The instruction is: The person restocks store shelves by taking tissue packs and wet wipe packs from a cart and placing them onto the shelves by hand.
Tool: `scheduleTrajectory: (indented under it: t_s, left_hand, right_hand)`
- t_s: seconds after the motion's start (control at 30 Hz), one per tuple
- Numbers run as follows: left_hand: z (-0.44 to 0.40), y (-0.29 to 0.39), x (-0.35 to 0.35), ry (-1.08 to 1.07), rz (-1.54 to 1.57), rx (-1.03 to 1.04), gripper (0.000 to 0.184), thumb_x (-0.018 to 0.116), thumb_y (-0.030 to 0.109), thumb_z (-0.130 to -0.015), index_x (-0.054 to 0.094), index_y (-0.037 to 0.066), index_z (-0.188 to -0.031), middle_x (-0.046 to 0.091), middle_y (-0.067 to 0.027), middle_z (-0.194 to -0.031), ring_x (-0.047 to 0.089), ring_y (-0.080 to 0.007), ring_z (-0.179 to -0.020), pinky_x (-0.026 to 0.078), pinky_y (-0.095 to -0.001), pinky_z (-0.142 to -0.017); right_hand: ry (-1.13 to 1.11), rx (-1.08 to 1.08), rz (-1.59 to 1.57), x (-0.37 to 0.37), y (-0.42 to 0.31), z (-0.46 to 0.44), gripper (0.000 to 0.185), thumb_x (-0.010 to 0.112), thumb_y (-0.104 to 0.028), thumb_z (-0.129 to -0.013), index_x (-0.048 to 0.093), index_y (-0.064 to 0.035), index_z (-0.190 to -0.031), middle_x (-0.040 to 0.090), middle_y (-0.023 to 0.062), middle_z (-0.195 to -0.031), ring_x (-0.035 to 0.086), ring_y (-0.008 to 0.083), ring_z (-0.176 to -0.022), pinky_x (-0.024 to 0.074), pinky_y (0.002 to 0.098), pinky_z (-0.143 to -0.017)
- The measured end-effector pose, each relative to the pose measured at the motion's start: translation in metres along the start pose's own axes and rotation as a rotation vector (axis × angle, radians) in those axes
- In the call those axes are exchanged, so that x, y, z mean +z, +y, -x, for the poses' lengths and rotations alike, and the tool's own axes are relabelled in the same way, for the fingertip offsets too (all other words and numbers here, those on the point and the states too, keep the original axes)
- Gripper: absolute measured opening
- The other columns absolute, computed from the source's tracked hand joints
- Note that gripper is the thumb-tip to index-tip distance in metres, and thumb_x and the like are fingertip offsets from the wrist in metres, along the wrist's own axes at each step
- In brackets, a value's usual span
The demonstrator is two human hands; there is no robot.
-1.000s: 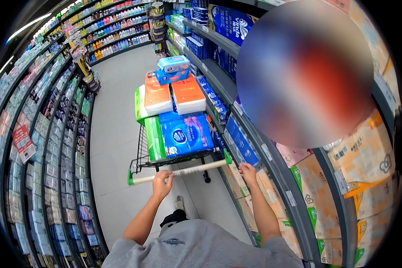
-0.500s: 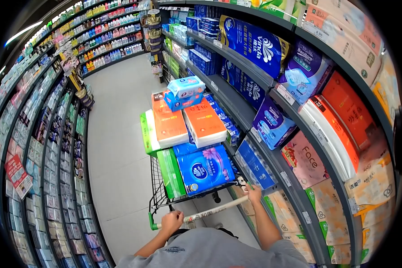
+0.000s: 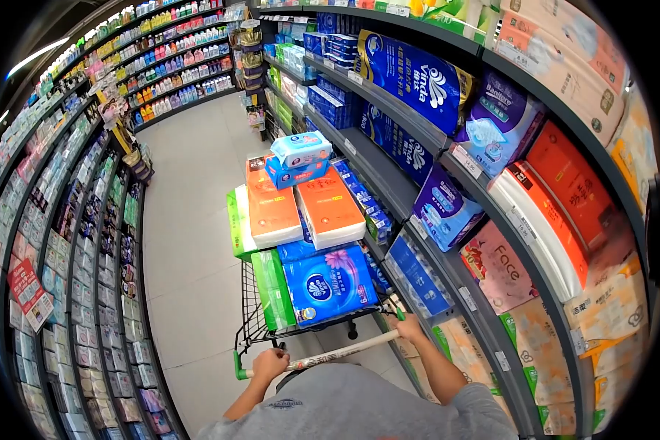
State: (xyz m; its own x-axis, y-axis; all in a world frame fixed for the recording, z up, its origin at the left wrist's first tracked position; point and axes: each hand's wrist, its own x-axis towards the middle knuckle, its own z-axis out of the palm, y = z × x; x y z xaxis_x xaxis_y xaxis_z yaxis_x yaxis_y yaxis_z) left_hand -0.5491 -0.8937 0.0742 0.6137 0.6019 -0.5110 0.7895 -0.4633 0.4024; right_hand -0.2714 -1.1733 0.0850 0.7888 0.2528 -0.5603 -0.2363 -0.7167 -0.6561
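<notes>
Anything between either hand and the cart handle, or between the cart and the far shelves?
Nothing visible separates the left hand or right hand from the cart handle. The visible aisle floor toward the far shelves shows no obstacle; the stacked packs hide some floor.

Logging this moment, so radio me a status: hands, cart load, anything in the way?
Left hand, right hand on cart handle. Packs piled high aboard. Shelves close on right.

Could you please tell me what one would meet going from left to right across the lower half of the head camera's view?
Red-and-white sign, front green pack in the cart, blue pack with a pink flower, right hand, pink "Face" pack.
</notes>
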Motion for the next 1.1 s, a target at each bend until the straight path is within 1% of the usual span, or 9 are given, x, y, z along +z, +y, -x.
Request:
scheduleTrajectory:
  t_s: [0.2,0.33,0.37,0.4,0.47,0.67,0.73,0.77,1.1]
  left_hand:
    - [-0.010,-0.020,-0.010,0.038,-0.065,-0.097,0.033,0.061,0.041,-0.076,0.073,0.013,-0.089,0.069,-0.0149,-0.090,0.066,-0.0314,-0.089,0.051,-0.0402,-0.080]
    - [-0.024,-0.046,-0.018,0.100,-0.083,-0.137,0.031,0.065,0.037,-0.073,0.073,0.010,-0.086,0.069,-0.0170,-0.090,0.065,-0.0322,-0.089,0.051,-0.0401,-0.080]
    - [-0.025,-0.052,-0.024,0.122,-0.096,-0.140,0.030,0.064,0.035,-0.073,0.073,0.010,-0.086,0.069,-0.0172,-0.089,0.066,-0.0325,-0.088,0.051,-0.0404,-0.080]
    - [-0.027,-0.057,-0.030,0.147,-0.108,-0.142,0.029,0.064,0.033,-0.072,0.073,0.009,-0.085,0.069,-0.0175,-0.088,0.066,-0.0328,-0.087,0.051,-0.0407,-0.080]
    - [-0.033,-0.072,-0.038,0.209,-0.125,-0.168,0.027,0.063,0.031,-0.072,0.073,0.009,-0.084,0.069,-0.0176,-0.086,0.066,-0.0333,-0.084,0.051,-0.0413,-0.079]
    - [-0.046,-0.103,-0.072,0.269,-0.200,-0.243,0.026,0.060,0.027,-0.072,0.072,0.008,-0.085,0.069,-0.0170,-0.087,0.066,-0.0331,-0.086,0.051,-0.0409,-0.080]
    - [-0.049,-0.114,-0.084,0.268,-0.231,-0.268,0.026,0.060,0.026,-0.072,0.072,0.008,-0.085,0.069,-0.0167,-0.088,0.066,-0.0328,-0.086,0.051,-0.0407,-0.080]
    - [-0.052,-0.122,-0.088,0.284,-0.235,-0.288,0.026,0.059,0.026,-0.072,0.072,0.008,-0.085,0.069,-0.0166,-0.088,0.066,-0.0327,-0.086,0.051,-0.0409,-0.079]
    - [-0.083,-0.201,-0.106,0.829,-0.164,-0.327,0.021,0.060,0.022,-0.076,0.071,0.005,-0.075,0.067,-0.0156,-0.071,0.063,-0.0321,-0.069,0.042,-0.0411,-0.092]
  right_hand:
    - [0.094,-0.420,0.265,0.033,0.043,-0.038,0.044,0.072,-0.028,-0.074,0.061,0.0056,-0.101,0.065,0.0238,-0.079,0.065,0.0334,-0.069,0.0504,0.0406,-0.063]
    - [-0.031,-0.153,0.267,0.050,0.034,-0.028,0.050,0.070,-0.032,-0.073,0.059,0.0062,-0.103,0.063,0.0290,-0.091,0.063,0.0403,-0.090,0.0479,0.0432,-0.079]
    - [-0.002,-0.246,0.262,0.061,0.037,-0.027,0.035,0.067,-0.025,-0.077,0.056,0.0036,-0.094,0.059,0.0176,-0.065,0.059,0.0269,-0.052,0.0467,0.0396,-0.051]
    - [-0.010,-0.242,0.259,0.068,0.040,-0.026,0.035,0.067,-0.025,-0.077,0.056,0.0036,-0.094,0.059,0.0176,-0.065,0.059,0.0269,-0.052,0.0467,0.0396,-0.051]
    - [-0.123,-0.123,0.178,0.078,0.016,-0.007,0.047,0.066,-0.028,-0.074,0.056,0.0095,-0.101,0.062,0.0313,-0.091,0.062,0.0433,-0.090,0.0477,0.0454,-0.080]
    - [-0.145,-0.274,0.234,0.120,-0.010,0.014,0.040,0.057,-0.018,-0.072,0.055,0.0111,-0.100,0.061,0.0321,-0.090,0.060,0.0454,-0.089,0.0472,0.0461,-0.081]
    - [-0.214,-0.223,0.179,0.131,-0.022,0.020,0.038,0.053,-0.014,-0.072,0.053,0.0108,-0.100,0.062,0.0314,-0.084,0.063,0.0432,-0.080,0.0489,0.0461,-0.074]
    - [-0.305,-0.228,0.163,0.137,-0.023,0.017,0.036,0.051,-0.012,-0.077,0.045,0.0116,-0.104,0.060,0.0217,-0.065,0.058,0.0285,-0.043,0.0462,0.0399,-0.044]
    - [-0.485,-0.232,0.169,0.208,-0.078,0.016,0.040,0.051,-0.013,-0.077,0.043,0.0157,-0.103,0.060,0.0271,-0.078,0.061,0.0305,-0.050,0.0487,0.0406,-0.048]
